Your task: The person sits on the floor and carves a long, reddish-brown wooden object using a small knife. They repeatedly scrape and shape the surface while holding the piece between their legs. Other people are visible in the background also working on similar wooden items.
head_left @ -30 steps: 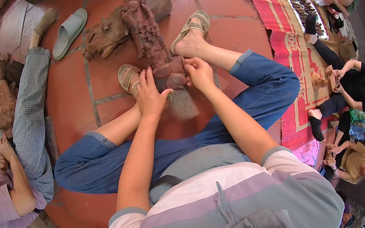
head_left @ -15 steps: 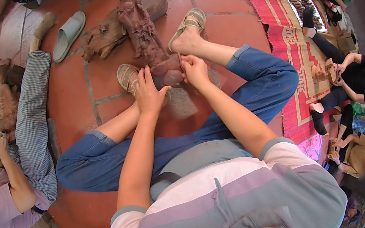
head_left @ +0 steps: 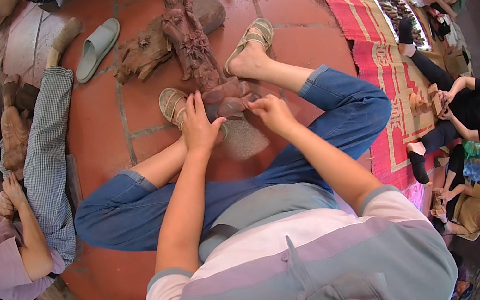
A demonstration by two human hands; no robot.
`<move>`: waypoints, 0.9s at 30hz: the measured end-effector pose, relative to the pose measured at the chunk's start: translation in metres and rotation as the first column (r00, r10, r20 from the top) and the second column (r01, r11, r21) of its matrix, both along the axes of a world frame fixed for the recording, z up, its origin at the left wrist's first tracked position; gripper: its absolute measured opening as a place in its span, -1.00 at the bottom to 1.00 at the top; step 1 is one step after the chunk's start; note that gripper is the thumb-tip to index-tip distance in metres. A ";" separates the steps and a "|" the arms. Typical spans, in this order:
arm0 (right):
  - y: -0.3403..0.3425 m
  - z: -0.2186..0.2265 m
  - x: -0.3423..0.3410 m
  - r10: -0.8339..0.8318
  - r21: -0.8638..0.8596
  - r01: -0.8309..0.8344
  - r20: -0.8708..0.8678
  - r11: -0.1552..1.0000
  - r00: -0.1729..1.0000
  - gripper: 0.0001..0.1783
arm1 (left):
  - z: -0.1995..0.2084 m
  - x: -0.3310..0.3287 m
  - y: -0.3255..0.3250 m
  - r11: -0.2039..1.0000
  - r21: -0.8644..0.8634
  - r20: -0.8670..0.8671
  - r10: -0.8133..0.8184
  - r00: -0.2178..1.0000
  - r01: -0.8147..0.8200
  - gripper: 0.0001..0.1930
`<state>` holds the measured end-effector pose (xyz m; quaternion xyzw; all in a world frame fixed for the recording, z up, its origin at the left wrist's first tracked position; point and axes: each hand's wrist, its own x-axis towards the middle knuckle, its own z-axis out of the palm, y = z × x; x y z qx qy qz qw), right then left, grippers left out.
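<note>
A reddish-brown carved wooden statue [head_left: 188, 43] of a robed figure lies between my feet, its rounded base toward me. My left hand [head_left: 200, 126] rests along the left side of that base, fingers stretched out and thumb apart. At the base's right edge my right hand [head_left: 273, 113] is closed in a pinch against the wood; whatever sits between its fingertips is too small to tell. Just under the base, on the floor, is a grey, rough-looking flat piece [head_left: 244, 139].
A rough wood chunk [head_left: 143, 54] lies beneath the statue. A grey slipper [head_left: 98, 49] is at the far left. On the left, a person in checked trousers [head_left: 54, 150] sits near a wood carving [head_left: 15, 138]. Several people work on the red-and-tan mat [head_left: 377, 74] to the right.
My right hand has moved slightly right and down along the base's edge, still pinched. My left hand stays at the base. The left neighbour's hands have shifted slightly.
</note>
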<state>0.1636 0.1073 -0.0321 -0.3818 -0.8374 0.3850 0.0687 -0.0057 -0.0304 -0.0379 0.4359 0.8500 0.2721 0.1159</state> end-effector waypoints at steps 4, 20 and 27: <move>0.025 0.037 0.014 0.133 -0.218 -0.097 0.155 0.971 0.979 -0.84 | 0.003 -0.005 0.000 0.999 -0.034 0.052 0.004 0.999 -0.002 -0.02; 0.013 0.037 -0.043 0.341 0.122 -0.324 -0.163 0.938 0.926 -0.80 | 0.009 -0.002 0.000 0.999 -0.042 0.123 -0.028 0.992 0.034 0.00; 0.115 0.010 0.003 0.585 0.114 -0.592 0.090 0.798 0.806 -0.85 | 0.000 -0.006 -0.006 0.998 0.033 0.158 -0.049 0.986 0.045 -0.04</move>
